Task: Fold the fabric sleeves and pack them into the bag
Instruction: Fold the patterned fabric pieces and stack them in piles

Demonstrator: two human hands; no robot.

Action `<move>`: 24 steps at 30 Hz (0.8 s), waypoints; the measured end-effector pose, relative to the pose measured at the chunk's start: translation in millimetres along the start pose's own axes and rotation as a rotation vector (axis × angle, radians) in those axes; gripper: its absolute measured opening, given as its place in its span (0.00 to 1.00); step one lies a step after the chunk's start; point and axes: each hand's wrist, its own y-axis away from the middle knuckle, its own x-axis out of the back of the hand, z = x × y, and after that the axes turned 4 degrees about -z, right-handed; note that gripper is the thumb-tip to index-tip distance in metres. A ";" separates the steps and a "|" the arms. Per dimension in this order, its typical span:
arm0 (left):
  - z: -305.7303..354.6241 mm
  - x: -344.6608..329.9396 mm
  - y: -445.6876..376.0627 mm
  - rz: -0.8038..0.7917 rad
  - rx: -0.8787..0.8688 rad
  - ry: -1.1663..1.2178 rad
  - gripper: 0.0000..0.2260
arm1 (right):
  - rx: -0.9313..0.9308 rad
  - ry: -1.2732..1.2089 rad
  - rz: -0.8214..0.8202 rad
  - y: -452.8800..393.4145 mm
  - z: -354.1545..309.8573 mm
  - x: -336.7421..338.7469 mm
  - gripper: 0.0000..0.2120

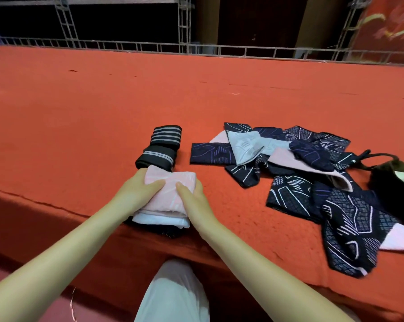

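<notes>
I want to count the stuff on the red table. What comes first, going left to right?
Left hand → pink folded sleeve → right hand → pile of dark patterned sleeves → dark bag.

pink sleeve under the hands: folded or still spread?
Folded. The pink sleeve is a compact layered bundle, gripped by left hand and right hand.

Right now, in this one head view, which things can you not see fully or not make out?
- Dark bag: cut off by the right edge; its contents cannot be seen.
- Pink folded sleeve: partly covered by the left hand and the right hand.
- Dark fabric under the pink and white folds: only an edge shows.
- Pile of patterned sleeves: they overlap, so their number cannot be told.
</notes>
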 end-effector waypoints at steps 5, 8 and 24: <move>14.1 -2.1 3.2 0.043 -0.089 0.261 0.15 | 0.113 -0.241 0.082 3.7 -4.7 9.5 0.24; 31.0 2.3 4.9 0.001 -0.160 0.465 0.11 | 0.178 -0.360 0.154 1.5 -13.4 20.5 0.35; 12.7 -25.4 -12.3 0.175 -0.156 -0.446 0.25 | 0.006 0.014 0.071 -13.1 8.3 45.9 0.21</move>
